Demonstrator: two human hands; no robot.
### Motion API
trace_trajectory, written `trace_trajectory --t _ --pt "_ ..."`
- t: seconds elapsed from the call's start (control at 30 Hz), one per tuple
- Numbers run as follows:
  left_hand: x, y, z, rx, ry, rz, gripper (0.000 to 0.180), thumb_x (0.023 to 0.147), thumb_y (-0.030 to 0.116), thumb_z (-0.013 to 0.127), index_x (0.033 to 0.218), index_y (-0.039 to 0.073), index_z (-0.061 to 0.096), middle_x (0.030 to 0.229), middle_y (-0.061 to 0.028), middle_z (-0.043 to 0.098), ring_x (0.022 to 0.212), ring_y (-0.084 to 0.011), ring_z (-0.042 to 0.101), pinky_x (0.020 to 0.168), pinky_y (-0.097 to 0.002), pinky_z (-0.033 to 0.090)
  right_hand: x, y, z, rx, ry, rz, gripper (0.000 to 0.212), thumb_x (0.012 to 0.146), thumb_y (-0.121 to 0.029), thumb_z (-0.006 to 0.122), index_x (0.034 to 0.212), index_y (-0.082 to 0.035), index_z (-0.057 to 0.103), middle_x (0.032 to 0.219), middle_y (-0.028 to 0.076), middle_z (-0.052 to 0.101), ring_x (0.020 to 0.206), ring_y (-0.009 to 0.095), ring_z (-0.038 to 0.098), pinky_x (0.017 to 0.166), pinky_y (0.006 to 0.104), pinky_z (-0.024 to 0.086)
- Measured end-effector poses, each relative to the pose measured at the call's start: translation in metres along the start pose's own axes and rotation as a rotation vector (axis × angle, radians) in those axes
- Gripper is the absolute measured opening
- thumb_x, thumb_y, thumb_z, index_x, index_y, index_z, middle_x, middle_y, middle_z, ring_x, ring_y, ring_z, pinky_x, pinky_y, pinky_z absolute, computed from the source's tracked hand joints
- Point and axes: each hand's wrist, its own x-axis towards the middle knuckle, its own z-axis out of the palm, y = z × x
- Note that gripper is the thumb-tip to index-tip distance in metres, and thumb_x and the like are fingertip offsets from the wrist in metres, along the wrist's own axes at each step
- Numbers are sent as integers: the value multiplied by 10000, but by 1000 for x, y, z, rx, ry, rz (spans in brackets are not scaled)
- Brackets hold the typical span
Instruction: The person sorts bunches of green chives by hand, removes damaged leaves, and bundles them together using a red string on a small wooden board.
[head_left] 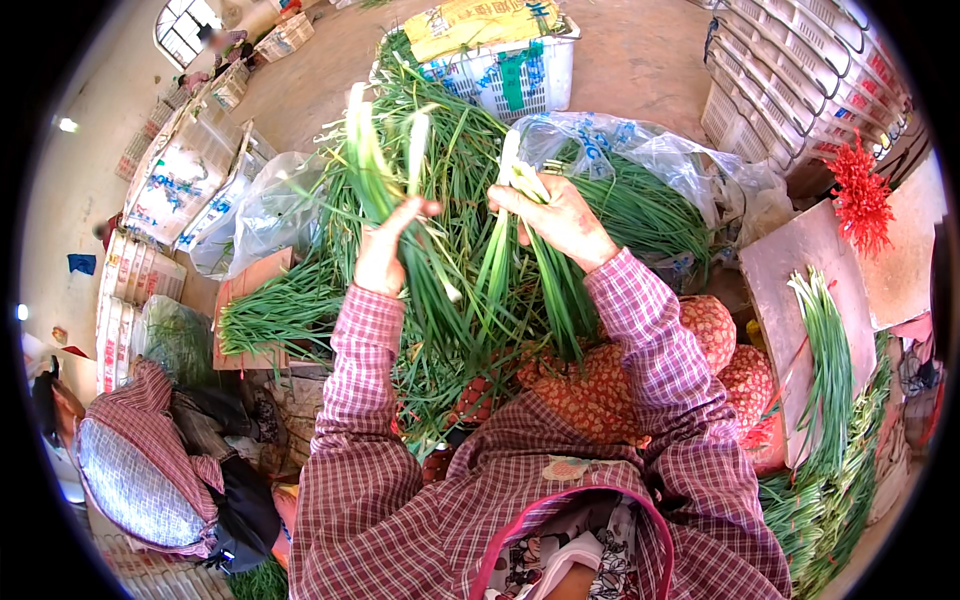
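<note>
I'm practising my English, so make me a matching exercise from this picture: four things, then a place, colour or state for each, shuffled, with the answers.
Things
1. Right hand
2. Yellow sack
3. Bunch of thin strands
4. Blue patch

Descriptions
A. on the left-hand wall
B. closed around green stalks
C. bright red
D. atop a white crate

Pairs: 1-B, 2-D, 3-C, 4-A

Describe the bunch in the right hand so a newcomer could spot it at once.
Find the big green heap in the middle. Over its right side, the person's right hand grips the bunch, white ends up, green leaves hanging down. Unlike the other bunch, in the left hand, it parts below the fist into two strands, and its white ends rise less high.
</note>
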Motion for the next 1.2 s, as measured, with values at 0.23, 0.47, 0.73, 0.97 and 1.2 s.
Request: trace_trajectory --t 0.23,0.47,0.73,0.97,1.2 --pt "-23 -25 41 -113 -154 -79 282 680 69 701 942 62 598 818 -24 636 711 -123 590 583 -235 431 4 3 15 217 44 -62 228 807 -208 618 950 -31 597 750 -4 581 546 57 508 446 203 426" --pt "-23 -26 33 -163 -106 -176 264 641 40 721 869 39 589 749 -32 623 650 -126 584 547 -229 425 14 -17 -5 317 286 -89 233 793 -164 629 996 -57 589 776 -6 559 503 64 482 440 195 415" --pt "-25 -28 27 -129 -132 -152 268 622 24 719 849 56 580 722 -11 598 625 -106 552 482 -224 397 20 -23 -27 301 430 -122 202 778 -220 648 878 -47 620 723 6 593 454 65 474 418 207 395" --pt "-27 -34 15 -105 -89 -67 205 652 69 693 830 70 590 715 -3 601 658 -96 550 502 -225 393 27 5 -51 -303 292 49 412 760 -262 659 1029 30 551 764 71 615 474 99 535 469 253 447" --pt "-25 -34 19 -153 -76 -144 239 644 54 713 839 61 577 739 -10 609 664 -111 568 506 -234 410 11 -7 0 76 190 -28 343 734 -234 685 959 7 590 728 28 594 490 79 518 441 214 441"
